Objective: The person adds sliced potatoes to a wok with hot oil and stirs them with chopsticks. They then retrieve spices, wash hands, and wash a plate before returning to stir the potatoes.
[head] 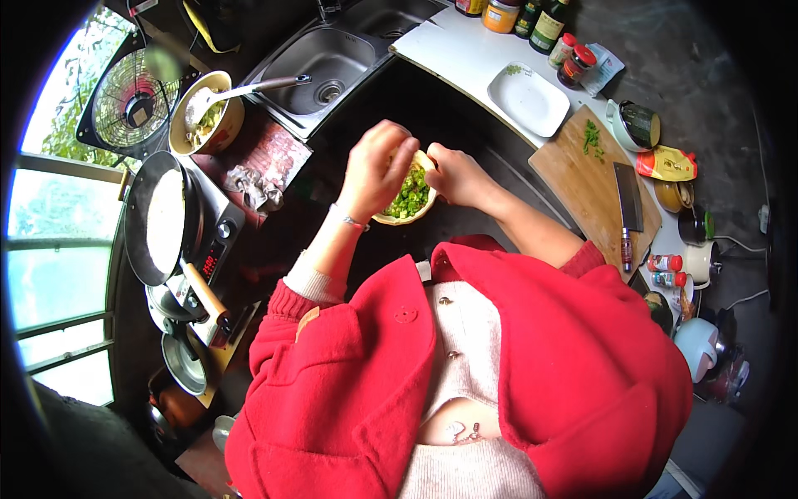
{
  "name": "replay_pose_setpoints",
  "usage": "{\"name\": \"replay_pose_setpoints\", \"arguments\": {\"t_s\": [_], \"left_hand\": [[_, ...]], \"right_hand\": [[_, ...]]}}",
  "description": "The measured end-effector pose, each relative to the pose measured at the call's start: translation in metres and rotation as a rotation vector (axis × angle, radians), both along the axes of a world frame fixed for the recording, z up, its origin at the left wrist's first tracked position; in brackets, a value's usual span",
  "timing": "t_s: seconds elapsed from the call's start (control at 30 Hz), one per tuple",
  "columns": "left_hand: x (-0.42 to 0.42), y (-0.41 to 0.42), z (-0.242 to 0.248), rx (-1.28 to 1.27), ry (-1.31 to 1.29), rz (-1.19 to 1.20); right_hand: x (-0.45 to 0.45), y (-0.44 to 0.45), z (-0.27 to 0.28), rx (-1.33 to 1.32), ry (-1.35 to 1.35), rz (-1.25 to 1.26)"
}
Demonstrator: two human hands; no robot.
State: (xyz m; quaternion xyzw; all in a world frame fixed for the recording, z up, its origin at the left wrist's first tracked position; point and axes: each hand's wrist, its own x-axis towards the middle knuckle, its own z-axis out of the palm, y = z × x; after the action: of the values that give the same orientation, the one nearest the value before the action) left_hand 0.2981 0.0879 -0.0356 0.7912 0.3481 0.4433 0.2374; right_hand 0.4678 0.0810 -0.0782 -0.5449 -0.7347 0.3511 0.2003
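My right hand (458,174) grips the right rim of a pale yellow bowl (404,219) holding chopped green scallions (414,194). My left hand (379,165) is over the bowl's left side, its fingers curled; whether it touches the bowl or pinches something is hidden. Over at the left, a black frying pan (138,234) with a wooden handle sits on an induction cooker (227,227), a pale round layer (166,218) inside it. Behind the pan, a larger bowl (232,125) contains chopped food and a white ladle (249,88).
A steel sink (358,57) lies ahead. On the right counter are a white plate (528,100), a wooden cutting board (576,181) with green bits, and a cleaver (628,199). Jars and bottles stand behind. A crumpled cloth (254,187) lies near the cooker; a fan (134,103) is by the window.
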Motion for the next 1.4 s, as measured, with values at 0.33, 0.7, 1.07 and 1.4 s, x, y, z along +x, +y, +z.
{"name": "replay_pose_setpoints", "arguments": {"t_s": [0.33,0.7,1.07,1.4], "left_hand": [[-0.008,0.006,-0.016,-0.976,-1.66,-0.695],[-0.043,0.009,-0.045,-1.105,-1.648,-0.487],[-0.136,-0.009,-0.192,-1.206,-1.049,0.448],[-0.162,-0.011,-0.206,-0.203,0.657,0.796]], "right_hand": [[0.008,-0.005,0.007,-0.187,0.114,-0.086],[0.064,-0.016,-0.006,-0.213,0.178,-0.292],[0.259,-0.069,-0.032,-0.057,0.245,-1.128],[0.328,-0.088,-0.065,-0.017,-0.753,-1.118]]}}
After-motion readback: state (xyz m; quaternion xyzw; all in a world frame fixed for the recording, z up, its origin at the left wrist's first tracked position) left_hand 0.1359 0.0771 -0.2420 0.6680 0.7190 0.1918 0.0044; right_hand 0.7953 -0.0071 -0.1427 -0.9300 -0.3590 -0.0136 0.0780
